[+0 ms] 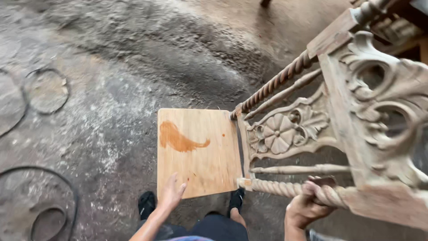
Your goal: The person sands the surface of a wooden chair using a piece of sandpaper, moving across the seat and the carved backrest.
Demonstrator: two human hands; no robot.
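Note:
A carved, unfinished wooden chair [356, 116] lies tipped on its side, its back toward me at the right. Its flat plywood seat [198, 149] faces up at the middle and bears an orange-brown stain [178, 139]. My left hand [170, 193] hovers at the seat's near edge with fingers spread, holding nothing. My right hand [308, 203] is wrapped around a twisted, rope-like spindle [290, 189] on the chair's near side. A carved flower panel [281, 131] sits between the spindles.
The ground is rough, dusty concrete [116, 89] with ring-shaped marks [44, 91] at the left. My feet in dark sandals [146, 203] stand just under the seat's near edge. More wooden furniture parts [401, 22] show at the top right.

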